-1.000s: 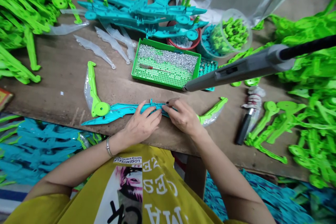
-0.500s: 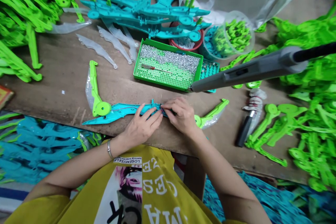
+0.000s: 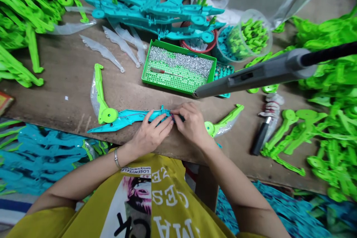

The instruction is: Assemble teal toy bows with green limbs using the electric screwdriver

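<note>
A blue bow-shaped shell (image 3: 128, 119) is worked on near the front edge of a brown workbench (image 3: 55, 96), its middle covered by two bare hands. The left hand (image 3: 152, 132) is laid over it with fingers loosely spread; whether the shell is gripped from beneath cannot be told. By the right hand (image 3: 192, 122), fingertips are brought close together over the middle of the shell, beside the left fingers; whether something small is pinched there is hidden.

A left green limb (image 3: 99, 91), backed by a clear blade (image 3: 94, 96), is seated at one end, and a right green limb (image 3: 228, 119) is set at the other, its joint partly masked by the hand. A thin wire (image 3: 134, 114) is laid along the open shell. The build is judged to be partway along: limbs placed and wire run, but no cover seen over the exposed side and fitting at the middle apparently unfinished. Farther back, silver screws (image 3: 181, 61) are held in a green tray (image 3: 167, 86), with the grey electric screwdriver (image 3: 251, 74) left unhandled
</note>
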`<state>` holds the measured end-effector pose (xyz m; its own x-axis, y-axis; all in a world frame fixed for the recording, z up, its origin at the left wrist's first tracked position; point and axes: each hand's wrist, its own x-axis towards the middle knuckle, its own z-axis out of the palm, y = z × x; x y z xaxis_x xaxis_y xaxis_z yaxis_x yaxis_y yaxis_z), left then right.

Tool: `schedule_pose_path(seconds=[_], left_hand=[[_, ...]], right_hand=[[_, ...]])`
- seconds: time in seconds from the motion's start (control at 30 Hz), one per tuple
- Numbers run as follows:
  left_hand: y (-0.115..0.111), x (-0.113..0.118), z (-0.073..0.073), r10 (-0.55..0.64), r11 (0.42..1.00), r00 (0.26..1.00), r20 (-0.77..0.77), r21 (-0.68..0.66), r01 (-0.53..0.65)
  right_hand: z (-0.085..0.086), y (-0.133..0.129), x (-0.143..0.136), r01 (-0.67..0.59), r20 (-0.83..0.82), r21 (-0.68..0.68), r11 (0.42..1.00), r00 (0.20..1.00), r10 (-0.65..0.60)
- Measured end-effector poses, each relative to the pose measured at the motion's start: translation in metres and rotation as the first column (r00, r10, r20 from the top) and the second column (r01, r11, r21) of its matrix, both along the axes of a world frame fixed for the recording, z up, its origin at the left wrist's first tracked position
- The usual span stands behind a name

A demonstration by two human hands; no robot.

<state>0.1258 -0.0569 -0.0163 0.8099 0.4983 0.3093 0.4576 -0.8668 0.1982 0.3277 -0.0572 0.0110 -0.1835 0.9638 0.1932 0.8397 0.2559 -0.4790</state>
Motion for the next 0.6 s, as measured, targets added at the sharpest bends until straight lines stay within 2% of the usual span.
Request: schedule_pose_path(seconds=[0.07,0.13,0.23,0.3,0.4,0.6], left_hand=[[0.000,0.000,0.000,0.003,1.000,1.000,0.001,0.005,-0.003],[0.001,0.000,0.001,0.007,1.000,1.000,0.004,-0.001,-0.007],[0.002,-0.001,0.004,0.000,1.000,1.000,0.000,-0.027,0.000],[0.004,-0.002,0.007,-0.017,0.998,1.000,-0.018,-0.057,0.016],[0.006,-0.004,0.008,-0.044,0.995,0.998,-0.042,-0.090,0.040],[0.008,-0.006,0.004,-0.048,0.995,0.999,-0.023,-0.094,0.045]], right_hand=[[0.004,0.007,0.004,-0.033,-0.134,-0.114,0.993,0.991,0.017],[0.006,0.014,0.009,-0.027,-0.246,-0.190,0.981,0.969,-0.020],[0.005,0.025,0.012,0.039,-0.337,-0.266,0.963,0.932,-0.130],[0.004,0.030,0.012,0.033,-0.367,-0.345,0.938,0.915,-0.168],[0.003,0.036,0.012,-0.039,-0.398,-0.417,0.908,0.906,-0.144],[0.005,0.045,0.019,-0.161,-0.391,-0.388,0.908,0.920,-0.004]])
